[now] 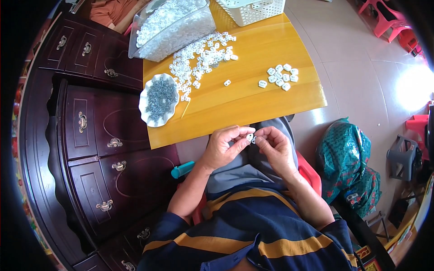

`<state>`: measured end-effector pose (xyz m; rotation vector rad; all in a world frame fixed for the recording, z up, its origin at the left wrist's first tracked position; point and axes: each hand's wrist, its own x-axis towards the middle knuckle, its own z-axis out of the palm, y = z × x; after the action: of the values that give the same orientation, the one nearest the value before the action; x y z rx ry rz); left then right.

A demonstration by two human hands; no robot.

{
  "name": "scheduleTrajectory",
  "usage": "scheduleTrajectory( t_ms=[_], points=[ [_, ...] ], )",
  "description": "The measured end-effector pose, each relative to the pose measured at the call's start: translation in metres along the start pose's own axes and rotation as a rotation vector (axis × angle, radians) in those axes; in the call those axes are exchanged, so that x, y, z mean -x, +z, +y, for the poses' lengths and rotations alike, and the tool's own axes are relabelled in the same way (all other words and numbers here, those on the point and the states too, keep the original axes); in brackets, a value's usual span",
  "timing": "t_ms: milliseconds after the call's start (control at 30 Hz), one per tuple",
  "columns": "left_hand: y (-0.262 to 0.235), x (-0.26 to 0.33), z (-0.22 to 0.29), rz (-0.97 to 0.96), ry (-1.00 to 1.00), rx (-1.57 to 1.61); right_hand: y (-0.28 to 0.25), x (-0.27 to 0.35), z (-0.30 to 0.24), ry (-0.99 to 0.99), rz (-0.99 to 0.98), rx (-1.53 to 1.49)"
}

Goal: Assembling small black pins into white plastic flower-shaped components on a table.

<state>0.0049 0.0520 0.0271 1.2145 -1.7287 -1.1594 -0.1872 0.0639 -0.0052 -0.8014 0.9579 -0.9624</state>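
Above my lap, just off the table's near edge, my left hand [229, 145] pinches a small white plastic piece [249, 137] with dark holes. Close against it, my right hand [274, 147] is closed at thumb and forefinger on a second small whitish piece [254, 140], too small to make out exactly. On the wooden table [212, 108] lie a heap of similar white plastic pieces [199, 58] and one lone piece [227, 82]. A cluster of rounded white pieces [279, 77] sits at the right. Small metal screws [162, 97] fill a white scalloped dish [143, 105] at the left.
A clear bin [181, 43] full of white pieces and a white basket [253, 16] stand at the table's far side. Another person [113, 13] sits far left. Dark drawers [108, 113] line the left; green bags [348, 158] rest on the floor at right.
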Motion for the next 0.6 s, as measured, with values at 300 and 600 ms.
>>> scheduleTrajectory(
  t_ms=[300, 600],
  points=[
    [0.0050, -0.0003, -0.0043, 0.005, 0.043, -0.037, 0.0007, 0.0006, 0.0007, -0.022, 0.020, 0.016],
    [-0.0028, -0.0061, -0.0041, -0.110, 0.210, -0.215, -0.0023, 0.0007, -0.0032, 0.158, -0.037, -0.019]
  ],
)
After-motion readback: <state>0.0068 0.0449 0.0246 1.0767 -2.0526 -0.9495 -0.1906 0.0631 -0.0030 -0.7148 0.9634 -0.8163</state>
